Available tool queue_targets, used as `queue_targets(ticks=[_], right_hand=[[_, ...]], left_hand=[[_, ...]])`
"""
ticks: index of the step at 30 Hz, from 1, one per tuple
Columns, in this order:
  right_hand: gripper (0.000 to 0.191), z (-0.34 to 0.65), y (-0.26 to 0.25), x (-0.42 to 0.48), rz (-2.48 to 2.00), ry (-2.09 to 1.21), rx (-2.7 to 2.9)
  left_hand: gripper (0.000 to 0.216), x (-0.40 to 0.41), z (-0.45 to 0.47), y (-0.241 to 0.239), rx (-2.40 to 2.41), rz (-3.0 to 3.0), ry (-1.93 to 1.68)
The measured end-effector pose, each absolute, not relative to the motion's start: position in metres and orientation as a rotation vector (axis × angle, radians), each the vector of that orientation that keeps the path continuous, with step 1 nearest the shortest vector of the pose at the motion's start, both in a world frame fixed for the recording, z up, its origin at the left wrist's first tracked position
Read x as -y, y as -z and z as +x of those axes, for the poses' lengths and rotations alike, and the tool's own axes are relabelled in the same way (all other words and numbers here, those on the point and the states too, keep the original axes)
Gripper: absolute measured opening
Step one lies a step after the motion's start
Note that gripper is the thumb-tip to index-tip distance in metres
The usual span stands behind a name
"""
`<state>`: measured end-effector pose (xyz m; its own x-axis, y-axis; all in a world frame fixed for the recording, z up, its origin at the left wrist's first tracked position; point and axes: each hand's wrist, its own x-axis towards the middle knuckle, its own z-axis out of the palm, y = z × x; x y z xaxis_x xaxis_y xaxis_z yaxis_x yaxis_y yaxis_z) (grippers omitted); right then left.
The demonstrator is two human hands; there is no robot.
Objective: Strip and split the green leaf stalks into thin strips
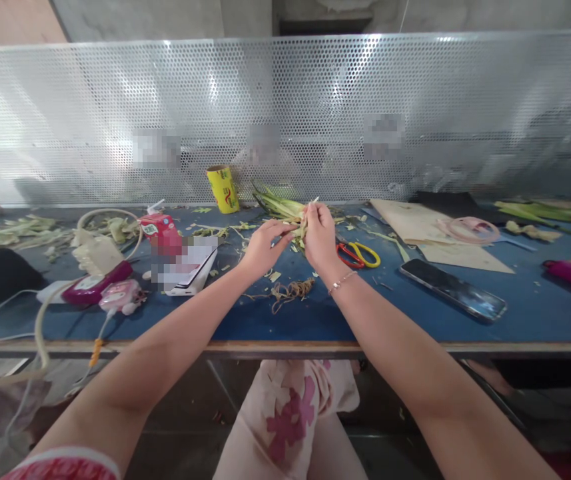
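Note:
Both my arms reach forward over a blue table (315,313). My right hand (319,235) is closed round a small bundle of pale green leaf strips (301,225), held upright. My left hand (261,247) pinches the same bundle from the left side, fingers bent on it. Behind the hands lies a pile of long green leaves (278,203). A tangle of brown string (290,291) rests on the table just below my hands. Red and yellow handled scissors (359,255) lie right of my right wrist.
A yellow roll (222,189) stands at the back by a perforated metal screen (285,113). A phone (452,289) lies to the right, cardboard sheets (430,230) behind it. At left sit a red carton (160,230), pink devices (98,288) with cables, and leaf scraps.

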<state>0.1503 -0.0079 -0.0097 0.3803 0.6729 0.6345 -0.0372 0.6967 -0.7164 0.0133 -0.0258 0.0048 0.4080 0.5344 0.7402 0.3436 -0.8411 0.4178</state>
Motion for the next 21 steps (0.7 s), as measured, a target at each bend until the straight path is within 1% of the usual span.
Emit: queue_targets(ticks=[7, 21], right_hand=[[0.031, 0.1474, 0.0082, 0.0087, -0.639, -0.542, 0.992], [0.035, 0.1454, 0.0106, 0.0074, -0.659, -0.509, 1.035]], left_hand=[[0.013, 0.0201, 0.0138, 0.0013, -0.777, 2.413, -1.472], [0.011, 0.0297, 0.0185, -0.0044, -0.823, 2.133, -1.455]])
